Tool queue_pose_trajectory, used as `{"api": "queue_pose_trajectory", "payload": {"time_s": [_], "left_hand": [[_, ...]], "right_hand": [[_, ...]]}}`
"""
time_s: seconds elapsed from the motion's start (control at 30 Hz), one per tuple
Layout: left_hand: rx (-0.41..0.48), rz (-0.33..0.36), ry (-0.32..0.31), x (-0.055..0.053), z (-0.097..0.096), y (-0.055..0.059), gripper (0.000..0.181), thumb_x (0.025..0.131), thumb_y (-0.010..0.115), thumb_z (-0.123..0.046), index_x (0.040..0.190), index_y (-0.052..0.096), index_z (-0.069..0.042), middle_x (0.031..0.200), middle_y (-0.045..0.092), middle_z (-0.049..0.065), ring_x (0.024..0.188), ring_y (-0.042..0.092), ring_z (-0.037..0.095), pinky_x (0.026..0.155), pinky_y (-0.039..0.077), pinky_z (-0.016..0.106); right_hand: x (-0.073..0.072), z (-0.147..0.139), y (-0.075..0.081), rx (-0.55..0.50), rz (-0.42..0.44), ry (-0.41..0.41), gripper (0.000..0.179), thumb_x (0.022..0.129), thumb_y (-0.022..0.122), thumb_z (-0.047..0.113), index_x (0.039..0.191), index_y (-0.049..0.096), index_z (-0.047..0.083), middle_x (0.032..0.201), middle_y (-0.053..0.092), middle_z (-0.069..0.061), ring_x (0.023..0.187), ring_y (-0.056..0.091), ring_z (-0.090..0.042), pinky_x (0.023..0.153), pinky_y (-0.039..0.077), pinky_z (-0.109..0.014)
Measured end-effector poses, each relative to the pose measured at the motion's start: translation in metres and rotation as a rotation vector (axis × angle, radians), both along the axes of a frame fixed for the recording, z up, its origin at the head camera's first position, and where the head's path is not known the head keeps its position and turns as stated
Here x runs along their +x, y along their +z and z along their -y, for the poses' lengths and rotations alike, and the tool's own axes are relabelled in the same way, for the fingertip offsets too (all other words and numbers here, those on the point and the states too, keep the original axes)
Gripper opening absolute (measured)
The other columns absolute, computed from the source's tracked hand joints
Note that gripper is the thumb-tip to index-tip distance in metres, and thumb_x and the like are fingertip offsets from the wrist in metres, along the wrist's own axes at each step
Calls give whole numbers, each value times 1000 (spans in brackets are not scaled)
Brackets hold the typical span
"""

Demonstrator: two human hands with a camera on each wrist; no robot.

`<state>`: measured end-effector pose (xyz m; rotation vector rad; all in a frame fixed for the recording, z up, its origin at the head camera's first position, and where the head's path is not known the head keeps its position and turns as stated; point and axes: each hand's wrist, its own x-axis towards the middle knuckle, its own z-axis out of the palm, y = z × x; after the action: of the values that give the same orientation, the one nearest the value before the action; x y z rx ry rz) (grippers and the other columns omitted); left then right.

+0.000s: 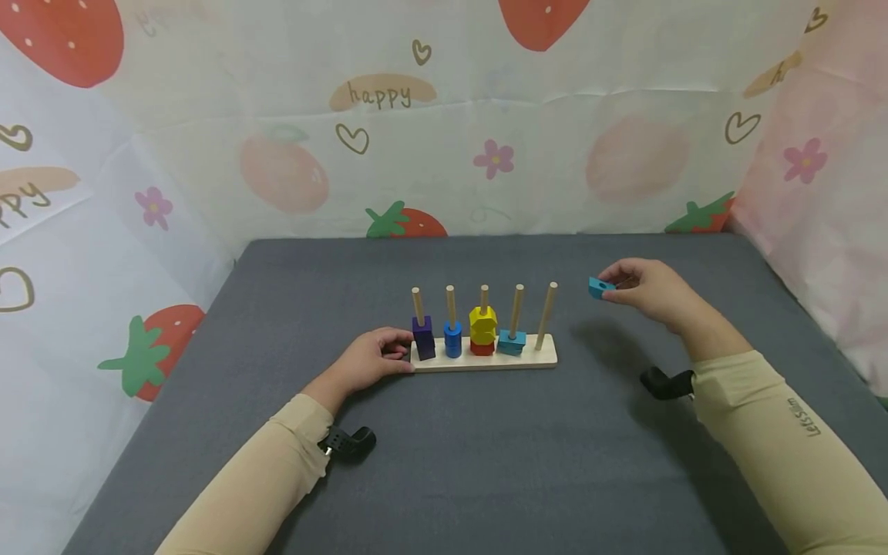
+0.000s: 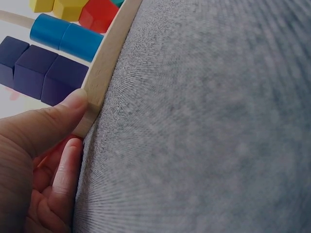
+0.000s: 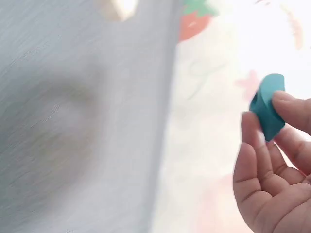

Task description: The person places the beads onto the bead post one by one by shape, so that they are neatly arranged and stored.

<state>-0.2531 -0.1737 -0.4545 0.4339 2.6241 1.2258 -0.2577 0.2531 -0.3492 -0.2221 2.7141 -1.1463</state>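
A wooden peg base (image 1: 513,361) with several upright pegs stands mid-table. My left hand (image 1: 371,360) grips its left end, the thumb (image 2: 75,99) against the edge and the fingers partly hidden behind it. Purple blocks (image 2: 36,68) sit on the peg nearest that hand, then blue cylinders (image 1: 452,341), yellow blocks (image 1: 482,324) over a red one (image 1: 482,348), and teal blocks (image 1: 511,342). The rightmost peg (image 1: 547,314) is bare. Up and to the right of it, my right hand (image 1: 645,289) pinches a teal block (image 3: 268,107) with a hole, held above the table.
Grey cloth covers the table (image 1: 444,455). Behind it hangs a white curtain (image 1: 444,169) printed with strawberries and hearts, with further panels at both sides. A dark strap (image 1: 666,383) juts from the right wrist, another (image 1: 350,443) from the left.
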Motion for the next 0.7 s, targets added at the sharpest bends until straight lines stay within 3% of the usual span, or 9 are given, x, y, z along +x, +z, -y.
{"api": "queue_pose_trajectory", "payload": {"time_s": [0.2,0.4,0.7], "left_hand": [[-3,0,0,-1,0,0,49,73,77,-25,117,60,-11,108,59,3,93,55,14,84,46,32],[-10,3,6,0,1,0,49,73,77,-25,117,60,-11,108,59,3,92,55,14,84,46,32],[4,-9,-5,-2,1,-2,49,73,78,-25,116,60,-11,109,60,3,93,56,13,84,47,32]], "right_hand": [[10,27,33,-95,-132,21,34,88,62,29,115,58,10,102,63,-7,93,56,-17,80,44,-33],[21,58,49,-278,-229,121,30,87,63,18,113,60,4,98,62,-6,86,59,-15,75,47,-22],[21,82,46,-211,-202,143,29,87,63,18,114,61,8,103,58,-6,88,57,-18,77,47,-25]]}}
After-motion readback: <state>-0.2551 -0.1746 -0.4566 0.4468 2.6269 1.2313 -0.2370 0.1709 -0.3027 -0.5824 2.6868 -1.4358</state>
